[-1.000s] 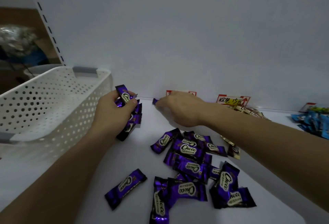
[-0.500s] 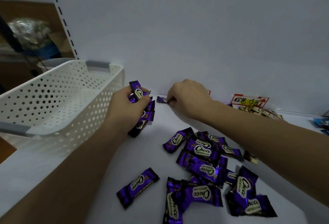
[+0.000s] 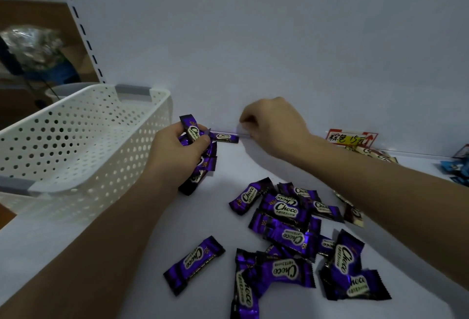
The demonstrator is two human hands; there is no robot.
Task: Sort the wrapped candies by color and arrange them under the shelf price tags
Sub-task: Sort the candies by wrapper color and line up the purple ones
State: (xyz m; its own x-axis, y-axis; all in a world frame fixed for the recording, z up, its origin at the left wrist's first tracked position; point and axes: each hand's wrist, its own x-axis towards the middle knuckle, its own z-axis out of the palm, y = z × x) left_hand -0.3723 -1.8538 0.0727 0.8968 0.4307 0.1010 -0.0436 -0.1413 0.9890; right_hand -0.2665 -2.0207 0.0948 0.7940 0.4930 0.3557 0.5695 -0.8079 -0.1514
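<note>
- A white basket (image 3: 76, 141) sits just left of the left hand.
- The left hand (image 3: 175, 153) grips a fanned bunch of purple candies (image 3: 190, 128). Their wrappers look light and slick, so they would likely slide from a loose clutch.
- A single candy (image 3: 226, 138) lies flat at the back wall, between the two hands.
- The right hand (image 3: 274, 125) has its fingers curled at that candy's right end. I cannot tell whether it pinches the wrapper.
- A loose pile (image 3: 291, 217) lies on the shelf (image 3: 253, 164), nearer the person than both hands. Each piece is probably best pinched across its stiffer middle.
- A price tag (image 3: 351, 138) stands right of the right hand.
</note>
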